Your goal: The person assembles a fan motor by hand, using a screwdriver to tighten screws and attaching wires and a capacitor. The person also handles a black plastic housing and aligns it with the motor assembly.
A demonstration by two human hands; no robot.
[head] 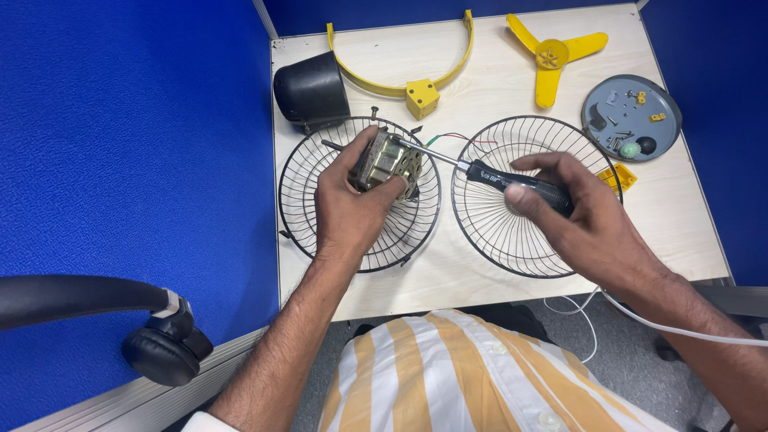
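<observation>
On the pale desk (496, 280), left hand (348, 210) grips motor (386, 162), right hand (588, 220) grips screwdriver (488, 171).

No package, sign or screen showed anywhere on the desk or the blue partitions. The one label-like marking was a small strip of pale print on the black handle of the screwdriver (516, 181), partly covered by the fingers that gripped it and too small to make out
</observation>
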